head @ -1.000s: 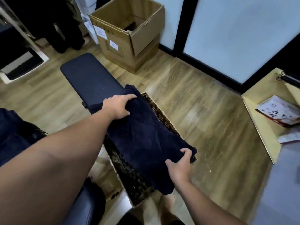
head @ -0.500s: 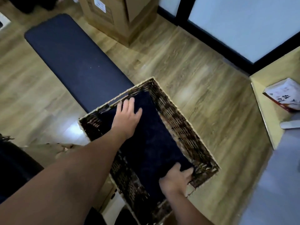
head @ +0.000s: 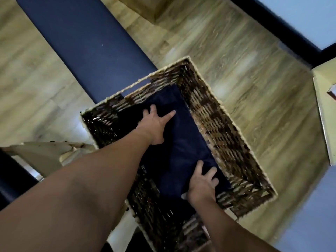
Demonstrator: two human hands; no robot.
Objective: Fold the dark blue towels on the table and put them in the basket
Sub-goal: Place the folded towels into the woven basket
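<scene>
A folded dark blue towel (head: 183, 142) lies flat on the bottom of a brown wicker basket (head: 227, 113) that stands on the wooden floor. My left hand (head: 156, 124) rests flat on the towel's far end with its fingers spread. At the near end, my right hand (head: 201, 182) has its fingers curled over the towel's edge and its thumb beneath. Both forearms reach down into the basket from the lower left and the bottom. No other towel is in view.
A long dark blue padded bench (head: 81, 42) runs from the top left to the basket's far corner. A cardboard box (head: 143, 6) sits at the top edge. A yellowish table corner (head: 325, 106) is at the right, and a grey surface (head: 309, 206) below it.
The towel went from being held above the basket to lying on its bottom. Both hands followed it down, and my view has dropped closer to the basket.
</scene>
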